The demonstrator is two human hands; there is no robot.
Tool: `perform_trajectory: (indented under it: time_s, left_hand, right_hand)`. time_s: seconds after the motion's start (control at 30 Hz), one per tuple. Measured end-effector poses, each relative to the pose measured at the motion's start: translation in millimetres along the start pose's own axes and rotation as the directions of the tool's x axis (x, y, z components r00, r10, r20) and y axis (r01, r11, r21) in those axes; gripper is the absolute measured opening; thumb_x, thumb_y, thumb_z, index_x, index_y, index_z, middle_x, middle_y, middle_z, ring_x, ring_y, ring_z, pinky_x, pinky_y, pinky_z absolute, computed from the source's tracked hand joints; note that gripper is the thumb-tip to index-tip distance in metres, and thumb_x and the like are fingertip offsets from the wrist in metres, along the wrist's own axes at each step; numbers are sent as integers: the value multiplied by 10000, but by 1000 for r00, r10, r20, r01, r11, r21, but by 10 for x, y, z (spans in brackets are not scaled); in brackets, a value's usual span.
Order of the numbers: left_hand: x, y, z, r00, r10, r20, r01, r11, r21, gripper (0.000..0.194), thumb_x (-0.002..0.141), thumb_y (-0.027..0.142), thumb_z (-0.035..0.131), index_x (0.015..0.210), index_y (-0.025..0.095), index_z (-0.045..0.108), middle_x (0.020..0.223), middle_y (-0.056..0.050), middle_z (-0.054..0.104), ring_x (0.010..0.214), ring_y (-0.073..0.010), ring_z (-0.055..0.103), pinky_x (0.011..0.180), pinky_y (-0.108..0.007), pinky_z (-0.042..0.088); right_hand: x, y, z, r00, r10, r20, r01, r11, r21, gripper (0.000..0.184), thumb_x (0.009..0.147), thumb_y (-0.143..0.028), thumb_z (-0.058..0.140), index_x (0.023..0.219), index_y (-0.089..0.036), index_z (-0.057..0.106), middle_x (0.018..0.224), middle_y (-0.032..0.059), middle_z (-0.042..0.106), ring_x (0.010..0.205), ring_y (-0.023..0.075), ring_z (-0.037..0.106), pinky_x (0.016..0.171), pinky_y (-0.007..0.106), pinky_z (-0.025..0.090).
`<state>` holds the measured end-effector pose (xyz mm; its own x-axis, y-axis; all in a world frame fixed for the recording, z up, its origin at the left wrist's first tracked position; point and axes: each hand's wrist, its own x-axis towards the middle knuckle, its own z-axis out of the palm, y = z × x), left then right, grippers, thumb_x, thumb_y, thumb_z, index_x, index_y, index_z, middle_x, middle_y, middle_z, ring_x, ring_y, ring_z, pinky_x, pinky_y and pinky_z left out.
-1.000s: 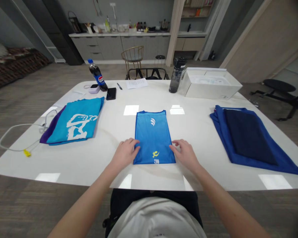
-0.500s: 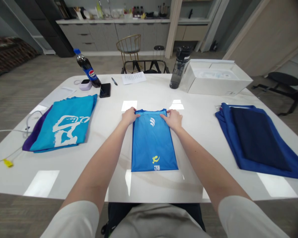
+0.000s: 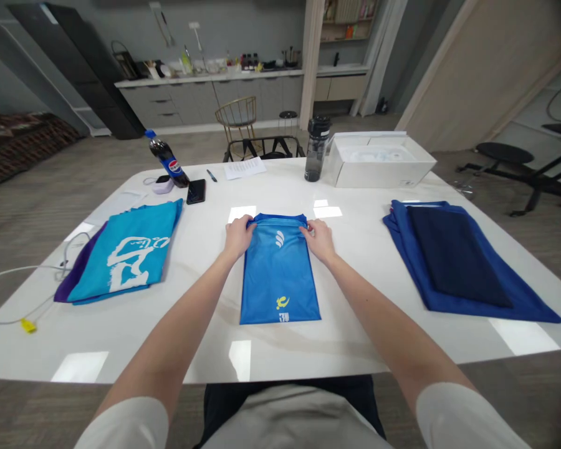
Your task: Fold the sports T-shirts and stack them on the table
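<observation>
A blue shirt, folded into a narrow rectangle, lies flat on the white table in front of me. White and yellow prints show on its upper side. At its far left corner, my left hand pinches the collar end. The far right corner is pinched between the thumb and fingers of my right hand. To the left lies a folded turquoise shirt with white lettering, over a purple garment. A dark navy folded garment rests on blue cloth at the right.
Along the far side of the table stand a cola bottle, a phone, a pen, a paper sheet, a dark water bottle and an open white box. White cables cross the left edge.
My head view has tilted up and shifted, so everything sits differently in the picture. Both hands stay at the far corners of the blue shirt, whose collar edge looks slightly more raised.
</observation>
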<state>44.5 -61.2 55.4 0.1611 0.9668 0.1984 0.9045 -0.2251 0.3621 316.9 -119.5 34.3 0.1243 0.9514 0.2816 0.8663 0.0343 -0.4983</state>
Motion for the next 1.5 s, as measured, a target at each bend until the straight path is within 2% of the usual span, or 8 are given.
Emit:
perform_trajectory:
  time_s: [0.33,0.57,0.73,0.9,1.07,1.2,1.33,1.5]
  left_hand:
    - [-592,1037,-503,918,380,-109,-395,857,-332,170,961,380,544,1038,249,619,974,-16,700,906,-186,637,901,-331,494]
    - [-998,2293,-380,855,401,-327,-518,647,-560,159,932,384,591,986,235,598,823,19,619,709,-138,566,700,-276,496]
    - [-902,3284,-284,872,406,-272,-445,433,-784,215,915,427,657,997,235,605,828,22,583,722,-128,536,686,-247,464]
    - [-311,4310,154,899,385,-209,-307,213,-928,223,906,406,681,992,217,603,786,29,561,721,-121,539,684,-225,444]
    - [377,4723,1146,956,277,94,-65,514,-856,186,911,301,673,1058,201,617,803,7,620,786,-166,615,771,-277,486]
    - [466,4402,1723,949,215,232,-44,815,-578,362,933,255,631,1277,170,558,1183,-131,666,1120,-246,636,964,-364,477]
    - [233,3875,1796,901,391,188,-276,851,-448,326,958,245,559,1280,205,587,1322,-125,628,1229,-263,591,1031,-408,447]
    - [-68,3214,1482,896,398,196,-326,891,-317,254,947,225,536,1175,243,647,1229,-67,680,1195,-269,597,1052,-475,402]
  right_hand:
    - [-1394,230,-1250,955,-12,-298,64,984,164,267,1021,-423,495,874,-241,621,906,70,645,908,246,590,834,365,465]
    - [-2123,570,-2277,768,130,-627,-45,988,149,257,1017,-388,536,793,-262,531,785,40,580,779,224,551,752,367,467]
    - [-1983,1055,-3192,675,60,-736,-43,998,42,261,986,-401,584,776,-252,542,802,34,585,791,214,553,777,371,467]
    - [-1123,1891,-3844,676,67,-734,-136,990,-34,263,946,-437,614,801,-218,615,777,16,587,762,188,551,767,338,454]
    - [-229,2834,-3547,820,274,-502,-371,923,-103,276,939,-425,599,893,-166,682,894,86,660,869,233,587,843,382,462]
    - [-59,3154,-2870,790,523,-319,-601,763,-238,426,938,-350,597,1319,-158,598,1314,195,602,1179,342,545,955,506,446]
    - [-188,3003,-2353,877,406,-255,-476,804,-355,400,969,-292,528,1346,-172,578,1369,199,573,1245,366,506,999,546,410]
    - [-299,2336,-1857,997,68,-32,-74,961,-268,255,995,-294,511,1152,-192,685,1178,126,683,1140,294,577,983,418,412]
